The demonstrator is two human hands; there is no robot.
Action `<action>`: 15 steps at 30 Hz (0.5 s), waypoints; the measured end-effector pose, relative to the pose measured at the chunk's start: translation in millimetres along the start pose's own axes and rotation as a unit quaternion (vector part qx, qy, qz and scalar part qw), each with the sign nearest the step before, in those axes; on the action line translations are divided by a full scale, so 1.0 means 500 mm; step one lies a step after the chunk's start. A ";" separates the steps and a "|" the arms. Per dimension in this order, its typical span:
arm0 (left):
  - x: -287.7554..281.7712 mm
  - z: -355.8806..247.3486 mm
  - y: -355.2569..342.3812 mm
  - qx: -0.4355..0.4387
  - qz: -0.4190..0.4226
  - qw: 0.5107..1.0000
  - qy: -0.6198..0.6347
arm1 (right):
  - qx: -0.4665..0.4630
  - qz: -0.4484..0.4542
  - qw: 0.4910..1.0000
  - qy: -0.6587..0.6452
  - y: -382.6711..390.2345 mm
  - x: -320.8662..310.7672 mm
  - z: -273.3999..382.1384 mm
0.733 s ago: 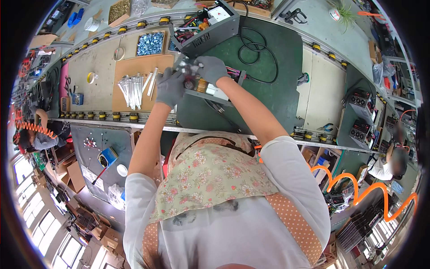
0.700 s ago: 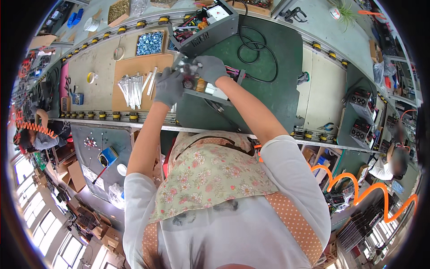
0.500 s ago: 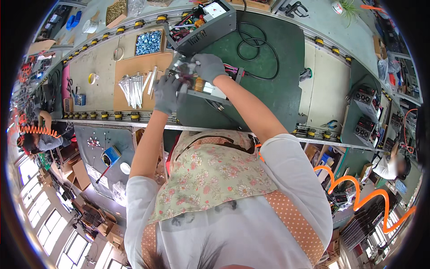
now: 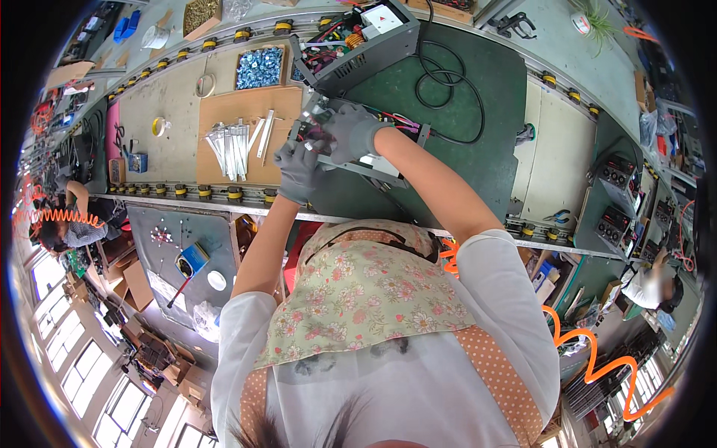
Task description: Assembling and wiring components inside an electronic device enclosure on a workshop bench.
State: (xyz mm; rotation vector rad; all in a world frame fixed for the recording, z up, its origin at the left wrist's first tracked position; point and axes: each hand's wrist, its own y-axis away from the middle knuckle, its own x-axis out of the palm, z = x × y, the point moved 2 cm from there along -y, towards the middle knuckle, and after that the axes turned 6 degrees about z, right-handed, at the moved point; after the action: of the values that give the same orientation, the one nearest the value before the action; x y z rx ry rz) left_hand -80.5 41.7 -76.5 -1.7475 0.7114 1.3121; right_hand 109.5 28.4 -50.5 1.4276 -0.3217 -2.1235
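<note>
An open grey metal chassis (image 4: 388, 175) with wires and electrical parts lies on the green work board (image 4: 441, 190) in front of me. My gloved left hand (image 4: 298, 170) is closed at its left end, gripping the near corner by the end panel. My gloved right hand (image 4: 352, 134) reaches over the same end, its fingers bent in among the wires and small parts; what they pinch is hidden. Pink and dark wires (image 4: 403, 122) show at the chassis's right end. Behind it stands a second open grey chassis (image 4: 366, 63), tilted, its inside full of coloured wires.
A box of blue screws (image 4: 260, 69) stands at the back left. Flat silver strips (image 4: 230, 151) lie on brown cardboard (image 4: 209, 173). A black cable (image 4: 478, 112) loops across the board's right side. Roller tracks (image 4: 235, 194) edge the bench. An orange coiled hose (image 4: 594, 358) hangs at the right.
The bench scene has shifted slightly right and down in view. My hands have drawn closer together at the chassis's left end, the right one curling further in.
</note>
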 end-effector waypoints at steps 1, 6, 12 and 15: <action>0.005 0.006 0.002 0.007 -0.002 1.000 -0.002 | -0.001 0.035 0.999 -0.007 -0.004 0.001 -0.001; 0.018 0.018 0.005 0.020 -0.042 0.998 0.031 | 0.020 0.064 0.998 -0.008 -0.005 -0.025 0.032; 0.030 0.029 0.008 0.024 -0.099 0.991 0.090 | 0.084 0.050 0.995 -0.013 -0.017 -0.011 0.068; 0.031 0.029 0.005 0.029 -0.102 0.989 0.106 | 0.090 0.019 0.995 -0.033 -0.020 -0.004 0.065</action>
State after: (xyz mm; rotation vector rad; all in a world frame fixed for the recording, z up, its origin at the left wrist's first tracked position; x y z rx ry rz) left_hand -85.1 53.6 -93.7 -1.8754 0.6610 0.9683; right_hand 77.5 34.2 -40.8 1.4403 -0.5749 -2.1595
